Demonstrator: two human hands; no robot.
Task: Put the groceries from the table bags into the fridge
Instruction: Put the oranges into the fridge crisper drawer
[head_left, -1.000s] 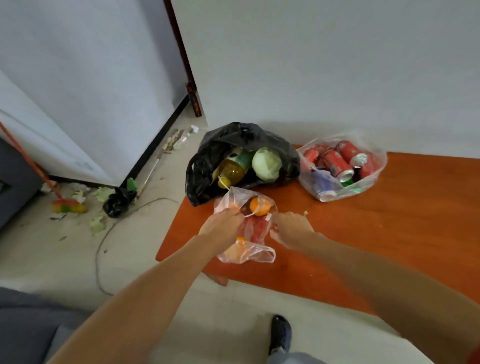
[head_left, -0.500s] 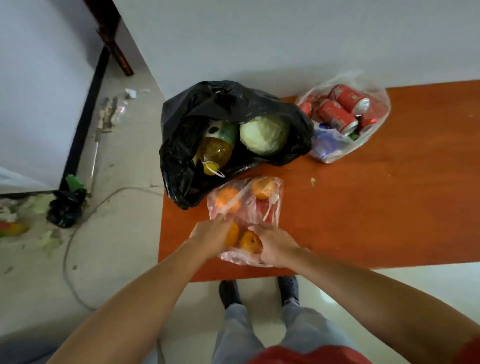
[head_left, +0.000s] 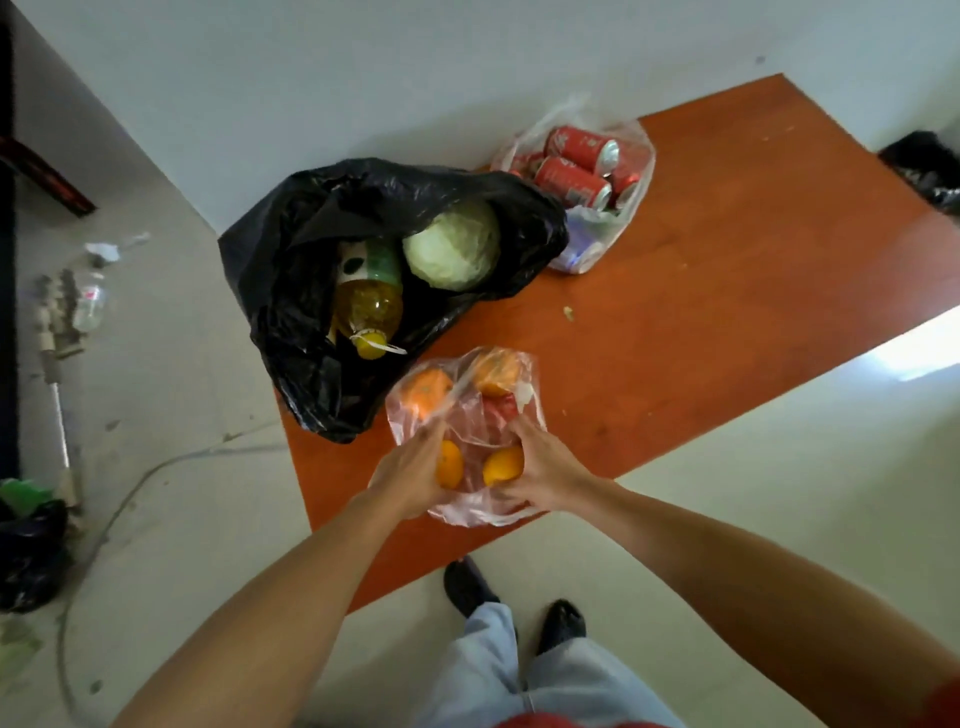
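A clear plastic fruit bag (head_left: 467, 415) with several oranges and a red fruit lies near the front edge of the orange-brown table (head_left: 727, 322). My left hand (head_left: 410, 475) grips the bag's left side at an orange. My right hand (head_left: 545, 470) holds its right side against another orange. Behind it an open black bag (head_left: 311, 249) shows a yellow oil bottle (head_left: 369, 306) and a pale green cabbage (head_left: 452, 244). Further back right, a clear bag of red cans (head_left: 582, 176) lies against the wall.
The white wall runs behind the table. Left of the table, the floor holds a cable, scattered litter, a pole and a small black bag (head_left: 26, 551). Another dark bag (head_left: 930, 166) sits at the far right. My shoes (head_left: 467, 587) stand at the table's front edge.
Both hands slid from the top of the fruit bag down to its near end and closed around it. My view tipped downward and rotated, showing my legs and shoes.
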